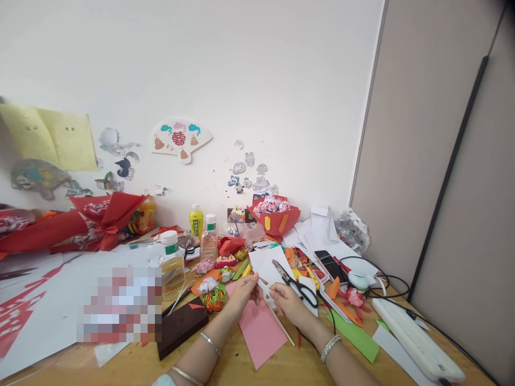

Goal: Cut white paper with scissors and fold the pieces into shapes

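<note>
My left hand [246, 292] is closed, thumb and fingers pinched together above a sheet of pink paper [263, 332]. Facing it, my right hand [287, 301] is closed too, its fingers curled inward. A small pale scrap with reddish bits shows between the fingertips, but I cannot make out what either hand holds. A thin wooden stick [286, 329] lies across the pink paper below my right hand. Beside that hand are black-handled scissors [300, 287] with the blades pointing away. White paper [271, 261] lies just beyond both hands.
At left are a dark brown box [183, 324], a clear bottle [172, 273] and paper flowers [214, 298]. A red-wrapped bouquet [274, 221] stands at the wall. On the right lie a phone [330, 265], green paper [356, 336], a white power bank-like slab [418, 340] and black cables [386, 268].
</note>
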{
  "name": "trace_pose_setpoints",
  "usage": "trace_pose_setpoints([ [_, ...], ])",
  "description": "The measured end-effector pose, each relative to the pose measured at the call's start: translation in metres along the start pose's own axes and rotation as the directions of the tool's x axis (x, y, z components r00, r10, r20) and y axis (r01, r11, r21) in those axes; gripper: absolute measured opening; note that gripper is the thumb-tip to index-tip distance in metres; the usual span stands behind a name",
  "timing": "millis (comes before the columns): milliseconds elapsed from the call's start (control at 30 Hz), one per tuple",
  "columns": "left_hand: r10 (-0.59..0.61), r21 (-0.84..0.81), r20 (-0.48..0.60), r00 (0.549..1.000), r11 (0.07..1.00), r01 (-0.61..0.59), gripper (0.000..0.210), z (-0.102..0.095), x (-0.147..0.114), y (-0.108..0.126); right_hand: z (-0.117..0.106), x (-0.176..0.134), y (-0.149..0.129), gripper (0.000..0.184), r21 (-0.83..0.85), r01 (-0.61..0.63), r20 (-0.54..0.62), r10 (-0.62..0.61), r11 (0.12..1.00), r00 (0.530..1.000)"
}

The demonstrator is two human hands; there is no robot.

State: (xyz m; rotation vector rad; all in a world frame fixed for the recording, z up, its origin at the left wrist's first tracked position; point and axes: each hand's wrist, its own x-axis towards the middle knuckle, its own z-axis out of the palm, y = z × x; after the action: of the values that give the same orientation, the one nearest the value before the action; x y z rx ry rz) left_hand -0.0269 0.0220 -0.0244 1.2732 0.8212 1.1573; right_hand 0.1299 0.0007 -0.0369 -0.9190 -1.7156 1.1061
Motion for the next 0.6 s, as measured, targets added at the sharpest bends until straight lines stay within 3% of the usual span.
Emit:
trace_pose_setpoints([
  [400, 0.001, -0.116, 0.013, 1.000, 0.993, 0.001, 0.051, -0.004, -0.002, 0.006, 0.000, 0.003, 0.010, 0.028, 0.072, -0.026, 0.006, 0.026, 0.997, 1.000],
  [600, 0.013, -0.101, -0.093, 0.996, 0.995, -0.022, 0.056, -0.012, 0.005, 0.005, 0.000, 0.002, 0.008, 0.027, 0.050, -0.088, 0.003, 0.088, 0.995, 0.996],
])
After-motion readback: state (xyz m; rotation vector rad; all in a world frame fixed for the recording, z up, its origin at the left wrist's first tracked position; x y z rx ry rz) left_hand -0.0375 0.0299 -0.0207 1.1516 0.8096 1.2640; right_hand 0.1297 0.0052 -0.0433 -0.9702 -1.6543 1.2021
